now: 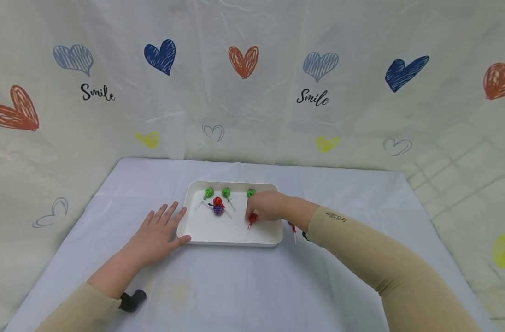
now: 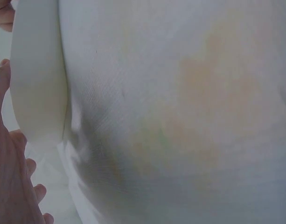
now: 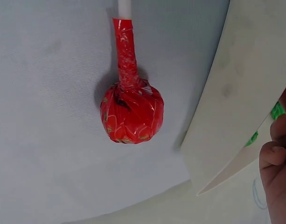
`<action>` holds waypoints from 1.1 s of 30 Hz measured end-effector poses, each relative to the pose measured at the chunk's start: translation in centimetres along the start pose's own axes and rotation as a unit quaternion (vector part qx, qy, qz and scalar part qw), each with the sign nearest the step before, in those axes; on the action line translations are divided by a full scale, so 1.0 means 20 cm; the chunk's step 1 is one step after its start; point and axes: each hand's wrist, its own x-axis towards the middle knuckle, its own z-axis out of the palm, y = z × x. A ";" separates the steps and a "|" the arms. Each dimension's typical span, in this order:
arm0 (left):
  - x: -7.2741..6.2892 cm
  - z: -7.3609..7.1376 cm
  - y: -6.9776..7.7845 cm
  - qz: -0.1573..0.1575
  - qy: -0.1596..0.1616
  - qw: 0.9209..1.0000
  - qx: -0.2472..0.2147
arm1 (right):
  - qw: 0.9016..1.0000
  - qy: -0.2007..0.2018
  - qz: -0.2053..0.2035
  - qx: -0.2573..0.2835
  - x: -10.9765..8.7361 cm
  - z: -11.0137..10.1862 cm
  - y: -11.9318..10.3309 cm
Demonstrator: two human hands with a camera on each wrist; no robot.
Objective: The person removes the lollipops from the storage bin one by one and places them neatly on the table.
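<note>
In the head view, a white tray (image 1: 231, 237) holds several wrapped lollipops. My right hand (image 1: 268, 206) reaches into its right side with curled fingers, pinching a red lollipop (image 1: 253, 217) whose stick points toward me; the fingertips are partly hidden. A green lollipop (image 1: 251, 192) lies just beyond that hand. On the tray's left side are two more green lollipops (image 1: 209, 192), a red one (image 1: 217, 200) and a purple one (image 1: 218, 210). My left hand (image 1: 159, 233) spreads its fingers beside the tray's left edge, its thumb at the near left corner.
Outside the tray on the right, another red lollipop (image 3: 132, 112) lies on the white cloth, partly under my right forearm in the head view. The white tablecloth (image 1: 236, 286) covers the table. Behind stands a pale curtain (image 1: 269, 120) printed with hearts.
</note>
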 end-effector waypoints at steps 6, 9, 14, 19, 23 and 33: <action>0.00 0.00 0.01 -0.005 -0.001 1.000 -0.005 | 1.000 0.001 -0.029 -0.008 -0.02 0.00 0.00; 0.00 0.00 0.00 -0.006 -0.002 1.000 -0.003 | 1.000 0.005 -0.026 -0.002 -0.03 -0.01 0.00; -0.01 -0.01 0.00 -0.004 -0.001 1.000 -0.002 | 1.000 0.012 -0.001 0.010 -0.04 -0.02 0.03; -0.01 -0.01 -0.01 -0.006 -0.002 1.000 -0.004 | 0.998 0.014 0.024 0.050 -0.03 -0.03 0.06; -0.01 0.00 0.00 -0.008 -0.004 1.000 -0.013 | 0.996 0.009 0.042 0.076 -0.02 -0.02 0.06; 0.02 0.03 -0.02 -0.009 -0.008 1.000 -0.008 | 0.996 -0.002 0.066 0.066 0.00 0.00 0.03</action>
